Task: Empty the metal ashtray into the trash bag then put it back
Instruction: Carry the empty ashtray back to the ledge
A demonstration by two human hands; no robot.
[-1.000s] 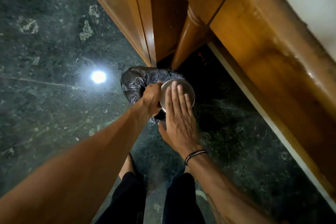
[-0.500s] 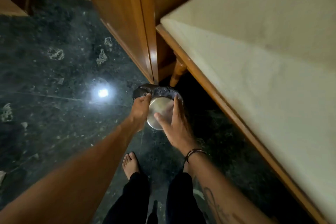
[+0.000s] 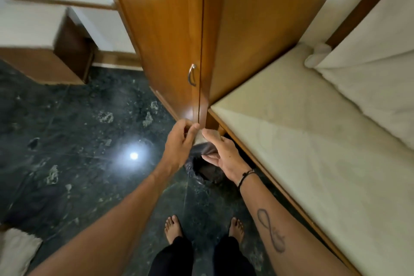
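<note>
Above the trash bag (image 3: 205, 171), both hands share the ashtray (image 3: 201, 141). Left hand (image 3: 179, 143) pinches its near-left rim; right hand (image 3: 220, 154), half-open, steadies the other side.

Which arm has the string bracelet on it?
The right arm: a dark bracelet circles its wrist, above an infinity tattoo. The left arm is bare.

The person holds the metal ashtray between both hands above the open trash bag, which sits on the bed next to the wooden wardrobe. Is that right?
Not quite. The head view shows the trash bag on the dark floor, not on the bed; it sits beside the bed and the wooden wardrobe. The rest holds: the left hand and right hand hold the metal ashtray above it.
</note>
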